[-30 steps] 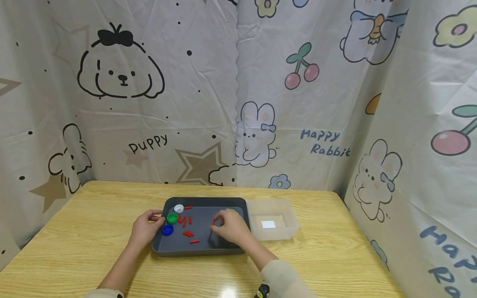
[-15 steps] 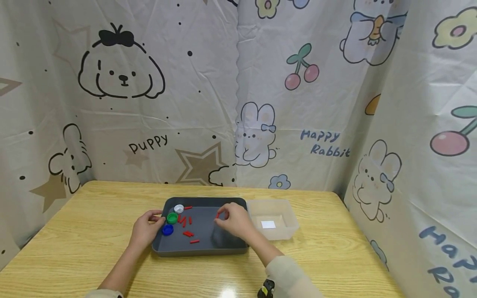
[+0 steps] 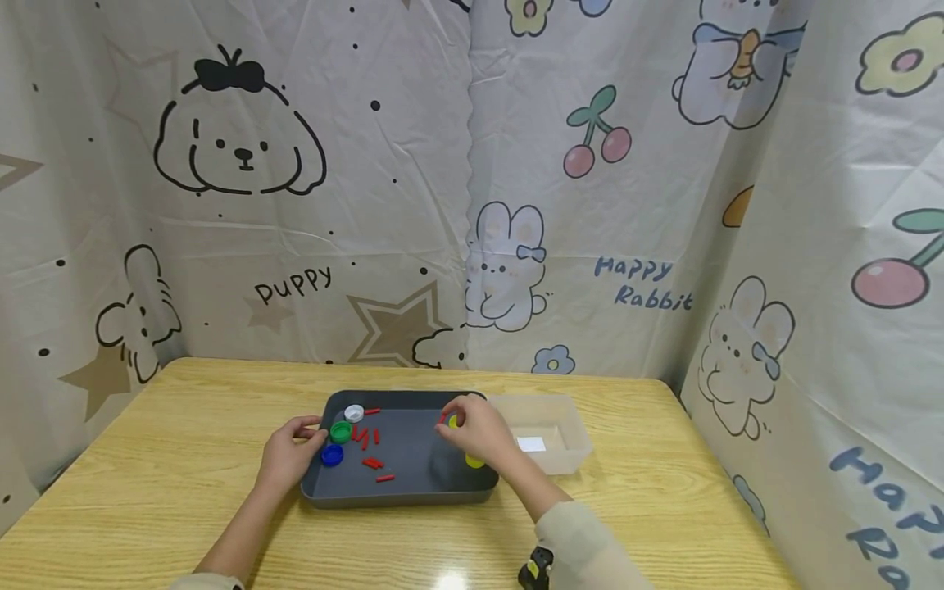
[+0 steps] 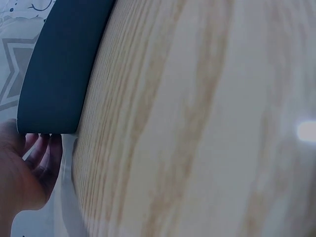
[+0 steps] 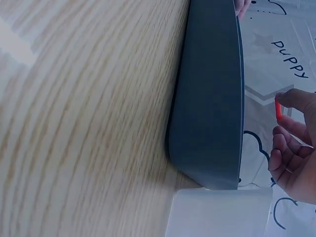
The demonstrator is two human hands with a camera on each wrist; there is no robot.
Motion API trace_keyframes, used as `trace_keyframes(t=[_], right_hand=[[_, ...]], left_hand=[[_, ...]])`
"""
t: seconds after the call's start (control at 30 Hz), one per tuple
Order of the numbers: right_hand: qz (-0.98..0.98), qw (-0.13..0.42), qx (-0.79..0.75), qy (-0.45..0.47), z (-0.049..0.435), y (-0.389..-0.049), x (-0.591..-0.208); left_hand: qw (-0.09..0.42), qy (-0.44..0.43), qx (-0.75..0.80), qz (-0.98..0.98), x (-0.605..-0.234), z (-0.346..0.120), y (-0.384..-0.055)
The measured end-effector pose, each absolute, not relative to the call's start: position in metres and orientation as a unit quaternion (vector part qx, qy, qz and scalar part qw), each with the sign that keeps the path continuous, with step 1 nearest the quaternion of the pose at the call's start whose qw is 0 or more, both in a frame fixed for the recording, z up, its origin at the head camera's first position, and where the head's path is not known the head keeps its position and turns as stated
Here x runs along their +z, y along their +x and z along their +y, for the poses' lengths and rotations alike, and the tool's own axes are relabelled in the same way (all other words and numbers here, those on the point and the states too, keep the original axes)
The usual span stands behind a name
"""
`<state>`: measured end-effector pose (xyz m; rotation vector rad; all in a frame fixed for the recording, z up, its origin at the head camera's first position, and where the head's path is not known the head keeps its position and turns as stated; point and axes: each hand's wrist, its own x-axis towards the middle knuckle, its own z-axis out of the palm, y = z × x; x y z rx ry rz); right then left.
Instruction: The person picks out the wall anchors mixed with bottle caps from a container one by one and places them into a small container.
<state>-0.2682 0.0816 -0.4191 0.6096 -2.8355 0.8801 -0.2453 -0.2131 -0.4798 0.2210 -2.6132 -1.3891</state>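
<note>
R hand (image 3: pixel 479 429) pinching red stick (image 5: pixel 278 109) above right part of gray tray (image 3: pixel 406 451), L hand (image 3: pixel 286 452) gripping tray's left end; stick prob. light, stiff, slickish, best held w/ fingertips at ends.

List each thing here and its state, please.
Tray: upright, open-topped
Left grip: holding the tray's left end
Held red stick: above the tray floor
Right grip: pinching that stick
Loose red sticks: lying scattered
White cap: lying flat
Green cap: lying flat
Blue cap: lying flat
Yellow pieces: partly hidden
Plastic box: open-topped
</note>
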Motion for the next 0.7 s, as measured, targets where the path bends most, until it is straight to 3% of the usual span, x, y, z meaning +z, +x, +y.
trace_keyframes(t=[0.7], right_hand=[[-0.936, 0.069, 0.315, 0.14, 0.113, -0.275, -0.41]], left_hand=[[0.089, 0.077, -0.467, -0.877, -0.482, -0.213, -0.246]])
